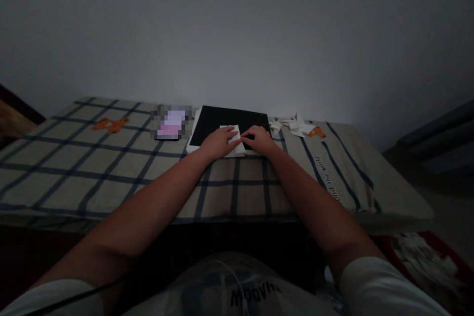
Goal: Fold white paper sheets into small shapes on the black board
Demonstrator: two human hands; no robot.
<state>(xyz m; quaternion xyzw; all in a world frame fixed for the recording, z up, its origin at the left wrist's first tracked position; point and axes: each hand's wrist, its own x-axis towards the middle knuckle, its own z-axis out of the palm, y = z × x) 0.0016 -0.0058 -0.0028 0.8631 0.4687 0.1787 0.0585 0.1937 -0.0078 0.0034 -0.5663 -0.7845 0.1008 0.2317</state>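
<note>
A small white folded paper (235,146) lies on a black board (222,121) set on a checked cloth (111,168). My left hand (218,142) rests flat on the paper's left part, fingers stretched toward the middle. From the right, my right hand (261,139) presses on the paper's edge with fingers curled down. The two hands almost touch over the paper. Much of the paper is hidden under them.
A lit pink-white screen (171,122) lies left of the board. Several white paper scraps (292,126) sit to its right near an orange bear print (316,133). A pale wall stands behind. A dark piece of furniture (440,138) is at the right.
</note>
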